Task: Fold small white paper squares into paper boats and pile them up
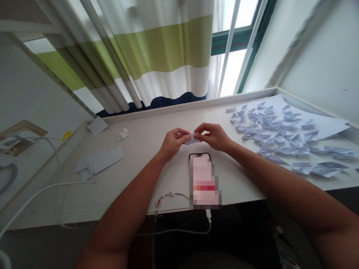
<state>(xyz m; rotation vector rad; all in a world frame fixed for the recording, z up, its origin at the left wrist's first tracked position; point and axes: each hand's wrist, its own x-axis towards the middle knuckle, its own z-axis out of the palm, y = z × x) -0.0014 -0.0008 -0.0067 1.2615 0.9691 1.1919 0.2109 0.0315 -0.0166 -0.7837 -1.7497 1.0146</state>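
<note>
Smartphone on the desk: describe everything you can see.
The smartphone lies flat, screen up, on the wood-grain desk. A black frame shows at its top end; the screen is pixelated, pale pink with a red band. Its lower end reaches the desk's front edge, beside a white cable plug; a thin cord runs from it to a pink charm. The left hand and right hand seem not to touch it.

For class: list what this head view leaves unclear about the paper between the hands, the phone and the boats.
Head view:
Paper: folds hidden by the left hand and right hand.
Phone screen: pixelated, unreadable.
Rightmost boat: cut off by the right edge.
</note>
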